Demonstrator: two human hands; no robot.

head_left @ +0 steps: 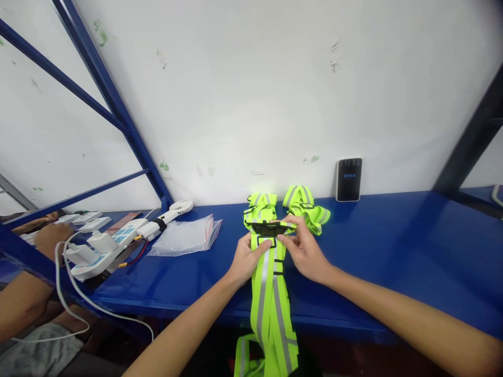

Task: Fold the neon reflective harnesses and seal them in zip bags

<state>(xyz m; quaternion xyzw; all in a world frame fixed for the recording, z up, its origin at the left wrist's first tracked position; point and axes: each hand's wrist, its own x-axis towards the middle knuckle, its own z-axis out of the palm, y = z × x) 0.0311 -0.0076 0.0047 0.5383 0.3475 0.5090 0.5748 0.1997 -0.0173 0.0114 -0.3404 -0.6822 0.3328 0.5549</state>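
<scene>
A neon yellow reflective strap (pixel 260 293) with grey stripes hangs over the table's front edge in several layers. My left hand (pixel 248 255) is closed on its left side, thumb across a black rectangular buckle (pixel 267 241). My right hand (pixel 306 250) pinches the right side near a wider black plastic piece (pixel 271 228), which is tilted up above the buckle. Black slider loops sit lower on the strap. Just beyond my hands lies a bunched reflective strap (pixel 262 201); whether it joins the held one is unclear. Another folded reflective bundle (pixel 304 201) rests right of it.
On the blue table (pixel 393 251) a phone (pixel 349 179) leans against the wall. At left lie clear plastic bags (pixel 184 235), a small white fan (pixel 181 207), and a power strip (pixel 106 254) with cables. Another person's arm (pixel 27 298) is beyond the blue frame post (pixel 133 131).
</scene>
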